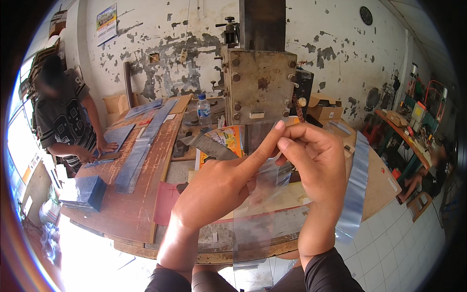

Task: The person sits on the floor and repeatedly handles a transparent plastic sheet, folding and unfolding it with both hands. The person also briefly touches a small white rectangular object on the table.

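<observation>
A clear plastic strip (254, 224) hangs between my hands, down past the table's front edge. My right hand (318, 155) pinches its upper part with thumb and fingers. My left hand (219, 182) has its index finger stretched up to the right fingertips. The other left fingers are curled against the strip and partly hidden. Behind the left hand shows a grey metal blade (214, 147); whether it is held or lying there I cannot tell. Both hands are above the worktable, before a heavy bolted metal machine (261, 87).
A water bottle (203, 113) stands left of the machine. Plastic strips (141, 155) and a stack of sheets (83, 192) lie on the left board, where a co-worker (65, 112) handles sheets. On the right are a bluish strip (354, 194), a cardboard box (325, 108) and another person (428, 170).
</observation>
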Motion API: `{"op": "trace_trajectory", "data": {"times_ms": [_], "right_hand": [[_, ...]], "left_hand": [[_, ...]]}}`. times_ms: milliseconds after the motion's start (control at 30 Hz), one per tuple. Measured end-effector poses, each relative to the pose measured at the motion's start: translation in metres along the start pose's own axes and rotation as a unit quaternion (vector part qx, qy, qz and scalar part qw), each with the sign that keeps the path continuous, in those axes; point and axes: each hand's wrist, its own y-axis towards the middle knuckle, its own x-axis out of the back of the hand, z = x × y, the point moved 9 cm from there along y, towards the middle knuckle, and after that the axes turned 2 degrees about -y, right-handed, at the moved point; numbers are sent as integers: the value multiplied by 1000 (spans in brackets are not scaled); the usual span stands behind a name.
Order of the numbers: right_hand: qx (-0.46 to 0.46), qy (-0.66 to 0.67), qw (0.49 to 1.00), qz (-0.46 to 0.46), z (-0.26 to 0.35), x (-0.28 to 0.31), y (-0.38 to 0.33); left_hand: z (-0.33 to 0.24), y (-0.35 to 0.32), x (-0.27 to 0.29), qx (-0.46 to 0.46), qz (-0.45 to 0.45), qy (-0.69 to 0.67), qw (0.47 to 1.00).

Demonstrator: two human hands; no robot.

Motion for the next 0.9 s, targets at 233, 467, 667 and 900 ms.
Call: {"op": "trace_trajectory", "data": {"times_ms": [233, 467, 667, 900], "right_hand": [[4, -5, 1000, 4, 0, 0, 0], [-3, -7, 1000, 6, 0, -3, 0], [1, -1, 1000, 12, -1, -3, 0], [11, -6, 1000, 14, 0, -3, 1]], "left_hand": [[2, 1, 1, 7, 1, 0, 1000], [3, 3, 3, -1, 0, -24, 1000], [4, 3, 4, -18, -15, -44, 999], [5, 1, 2, -8, -8, -19, 1000]]}}
